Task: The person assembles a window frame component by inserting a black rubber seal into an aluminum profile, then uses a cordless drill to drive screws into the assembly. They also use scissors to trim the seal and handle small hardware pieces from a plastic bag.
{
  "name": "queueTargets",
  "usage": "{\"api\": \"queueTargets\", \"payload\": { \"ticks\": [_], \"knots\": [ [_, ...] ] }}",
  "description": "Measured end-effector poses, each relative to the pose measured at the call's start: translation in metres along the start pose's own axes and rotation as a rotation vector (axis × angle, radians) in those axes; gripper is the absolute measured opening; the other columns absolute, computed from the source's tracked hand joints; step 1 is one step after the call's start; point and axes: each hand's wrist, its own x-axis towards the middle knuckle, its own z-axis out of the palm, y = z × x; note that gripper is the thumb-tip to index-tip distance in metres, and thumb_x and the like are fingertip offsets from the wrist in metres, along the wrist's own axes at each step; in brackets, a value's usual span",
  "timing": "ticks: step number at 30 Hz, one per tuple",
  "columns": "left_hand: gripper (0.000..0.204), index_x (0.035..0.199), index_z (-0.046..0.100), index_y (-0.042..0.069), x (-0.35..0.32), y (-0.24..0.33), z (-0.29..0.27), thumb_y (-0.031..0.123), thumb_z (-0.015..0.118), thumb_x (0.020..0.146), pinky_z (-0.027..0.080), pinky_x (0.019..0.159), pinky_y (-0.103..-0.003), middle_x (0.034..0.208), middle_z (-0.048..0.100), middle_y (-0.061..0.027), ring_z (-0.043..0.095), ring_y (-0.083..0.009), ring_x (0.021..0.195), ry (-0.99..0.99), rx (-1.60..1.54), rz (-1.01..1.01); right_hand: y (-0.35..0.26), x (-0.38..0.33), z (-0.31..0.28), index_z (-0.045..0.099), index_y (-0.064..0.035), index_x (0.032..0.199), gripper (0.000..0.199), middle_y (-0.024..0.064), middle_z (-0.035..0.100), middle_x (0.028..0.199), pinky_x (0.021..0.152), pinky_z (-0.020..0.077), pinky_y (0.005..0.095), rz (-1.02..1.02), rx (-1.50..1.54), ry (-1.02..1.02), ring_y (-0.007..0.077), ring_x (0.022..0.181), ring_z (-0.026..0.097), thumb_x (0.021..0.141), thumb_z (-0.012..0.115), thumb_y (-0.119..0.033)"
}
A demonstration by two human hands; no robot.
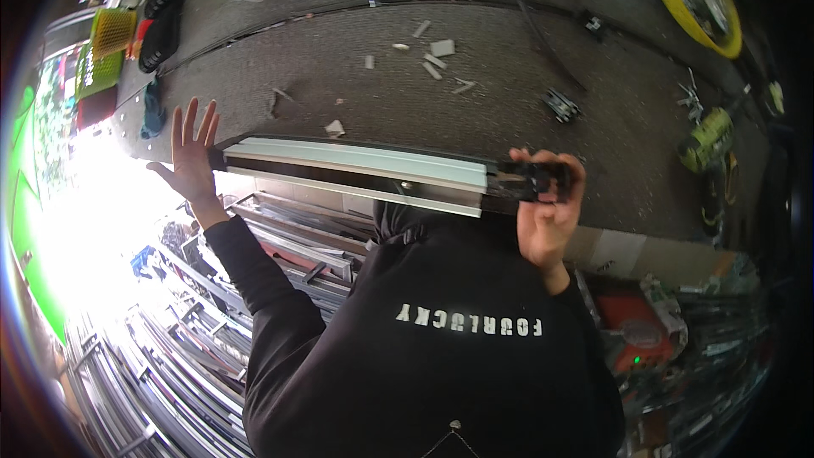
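A long white and silver metal profile [356, 155] with a dark channel along it lies crosswise in front of my body. By its left end, my left hand [193, 161] is raised with fingers stretched apart. The palm is at the dark end piece [218, 159], and I cannot tell how firmly it presses there. At the other end, my right hand [549, 225] is closed around a black end fitting [534, 180], thumb in front and fingers over the top. The fitting sits against the profile's right end, and part of it is hidden by the fingers.
Small pale offcuts [434, 59] and a little metal part [562, 106] lie on the grey surface ahead. To the right are a green power drill [708, 140] and a yellow basket [682, 8]. Long metal bars [153, 382] fill the lower left; a red machine [627, 326] stands lower right.
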Motion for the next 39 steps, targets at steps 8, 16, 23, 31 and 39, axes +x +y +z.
{"api": "queueTargets", "payload": {
  "ticks": [8, 16, 23, 31, 39],
  "knots": [
    [0.116, 0.153, 0.039, 0.000, -0.011, -0.052, -0.001, 0.091, 0.015, 0.085, 0.021, 0.123, -0.048, 0.155, 0.042, -0.0238, 0.040, -0.0396, 0.144, 0.020, -0.032, -0.236, 0.006, -0.003, 0.009, 0.039, -0.0107, 0.145, 0.082, 0.0126, 0.056, 0.128, 0.120, 0.0274, 0.0547, -0.029, -0.100, 0.089, 0.0358, 0.131, 0.051, 0.085, 0.077, -0.052],
    [0.118, 0.158, 0.033, 0.007, -0.023, -0.058, 0.028, 0.095, 0.018, 0.080, 0.021, 0.123, -0.047, 0.156, 0.042, -0.0204, 0.043, -0.0372, 0.142, 0.252, -0.193, -0.209, 0.012, -0.016, 0.023, 0.040, -0.0109, 0.142, 0.086, 0.0127, 0.055, 0.128, 0.119, 0.0319, 0.0514, 0.008, -0.106, 0.233, 0.0346, 0.138, 0.044, 0.081, 0.080, -0.056],
    [0.119, 0.160, 0.030, 0.014, -0.027, -0.064, 0.026, 0.099, 0.017, 0.076, 0.030, 0.120, -0.046, 0.155, 0.044, -0.0197, 0.048, -0.0364, 0.137, 0.209, -0.675, -0.106, 0.012, -0.023, 0.029, 0.038, -0.0077, 0.141, 0.089, 0.0064, 0.048, 0.116, 0.126, 0.0172, 0.0486, -0.010, -0.346, 0.334, 0.0218, 0.117, 0.054, 0.084, 0.067, -0.069],
    [0.111, 0.162, 0.018, 0.012, -0.015, -0.029, 0.017, 0.090, 0.028, 0.085, 0.024, 0.121, -0.056, 0.160, 0.025, -0.0310, 0.031, -0.0534, 0.144, 0.472, 0.003, -0.192, -0.005, -0.016, 0.023, 0.037, -0.0113, 0.141, 0.083, 0.0113, 0.056, 0.123, 0.117, 0.0358, 0.0585, 0.064, 0.016, 0.310, 0.0356, 0.124, 0.058, 0.082, 0.078, -0.053],
    [0.085, 0.130, 0.059, -0.002, 0.020, 0.052, 0.189, 0.071, 0.056, 0.087, 0.044, 0.107, -0.046, 0.132, 0.061, -0.0222, 0.060, -0.0359, 0.122, -0.261, 0.797, 0.100, -0.038, -0.006, 0.008, 0.055, -0.0092, 0.117, 0.065, 0.0141, 0.067, 0.112, 0.098, 0.0486, 0.0462, -0.088, -0.505, -0.031, 0.0350, 0.118, 0.059, 0.070, 0.093, -0.031]
  ]
}}
